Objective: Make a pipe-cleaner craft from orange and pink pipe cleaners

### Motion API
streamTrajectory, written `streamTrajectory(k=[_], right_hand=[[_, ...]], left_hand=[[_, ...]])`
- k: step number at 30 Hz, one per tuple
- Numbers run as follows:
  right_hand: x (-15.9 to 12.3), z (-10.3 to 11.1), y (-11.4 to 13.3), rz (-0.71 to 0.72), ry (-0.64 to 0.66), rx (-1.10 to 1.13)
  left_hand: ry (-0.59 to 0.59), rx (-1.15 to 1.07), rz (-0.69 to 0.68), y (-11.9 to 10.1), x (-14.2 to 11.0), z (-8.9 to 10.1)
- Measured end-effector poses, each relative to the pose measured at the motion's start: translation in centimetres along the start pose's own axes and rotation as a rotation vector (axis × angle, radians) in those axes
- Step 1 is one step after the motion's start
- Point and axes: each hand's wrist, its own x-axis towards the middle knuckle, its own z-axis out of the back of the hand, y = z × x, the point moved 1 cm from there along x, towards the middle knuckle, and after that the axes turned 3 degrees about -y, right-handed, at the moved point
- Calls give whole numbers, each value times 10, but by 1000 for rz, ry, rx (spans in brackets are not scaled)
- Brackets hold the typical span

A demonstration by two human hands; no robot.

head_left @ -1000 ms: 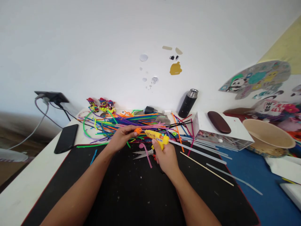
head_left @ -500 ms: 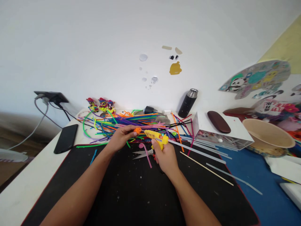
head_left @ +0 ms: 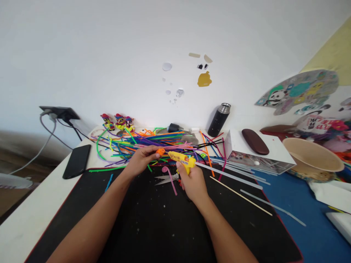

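My left hand [head_left: 143, 159] pinches a small orange fuzzy piece [head_left: 161, 151], seemingly wound from pipe cleaner, between thumb and fingers. Wrapped round the handle of a yellow hot glue gun [head_left: 178, 157] is my right hand [head_left: 193, 182]. The gun's nozzle points left, right at the orange piece; whether they touch I cannot tell. A long clear glue stick [head_left: 230, 176] sticks out of the gun's back. Below the hands, scissors [head_left: 166, 179] lie on the black mat, partly under a pink pipe cleaner [head_left: 172, 181] with a coiled end.
Many coloured pipe cleaners [head_left: 159, 140] are heaped behind my hands. Several small figures [head_left: 120, 121] stand at the back left, near a black phone [head_left: 77, 161]. To the right are a black flask [head_left: 219, 119], a white box [head_left: 233, 142], a beige bowl [head_left: 312, 153] and a wooden stick [head_left: 241, 196].
Almost nothing differs. The glue gun has shifted very slightly to the left, toward the orange piece, while my left hand stays in place.
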Motion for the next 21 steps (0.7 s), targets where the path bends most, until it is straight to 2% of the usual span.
streamTrajectory(k=[4,6,10,14,16,18,21], right_hand=[[-1,3,5,-40,39,48],[-2,4,8,-41,59,63],[-1,3,6,-62,56,110],[0,0,0,-133,62,234],[-1,-2,-1,-162,94,326],[-2,-3,0,-163,135,392],[-6,-8,2,-93,229,413]], left_hand=[[-9,-3,-5,1,0,-2],[-72,-57,3,4,0,-2],[-342,-231,-14,15,7,12],[-622,-405,-100,22,17,52],[-824,-609,-103,23,18,70],[-902,-704,-86,21,18,79],[-878,-741,-75,15,17,76]])
